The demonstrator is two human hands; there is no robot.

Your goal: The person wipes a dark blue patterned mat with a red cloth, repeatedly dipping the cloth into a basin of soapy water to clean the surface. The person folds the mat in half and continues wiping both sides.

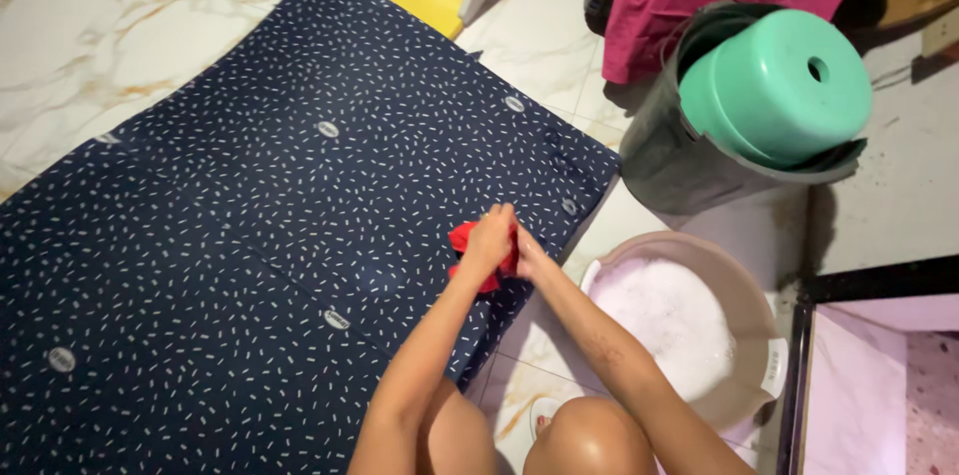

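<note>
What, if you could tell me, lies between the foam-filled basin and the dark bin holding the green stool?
In the head view, only a bare stretch of pale floor separates the basin from the dark bin; the green stool sits in the bin's mouth.

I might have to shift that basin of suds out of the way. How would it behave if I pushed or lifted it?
The basin looks like thin plastic filled with foamy water, so it is probably heavy and might flex when lifted. Pushed over the glossy tile floor it would likely slide easily, and the water could slop over its low rim.
</note>
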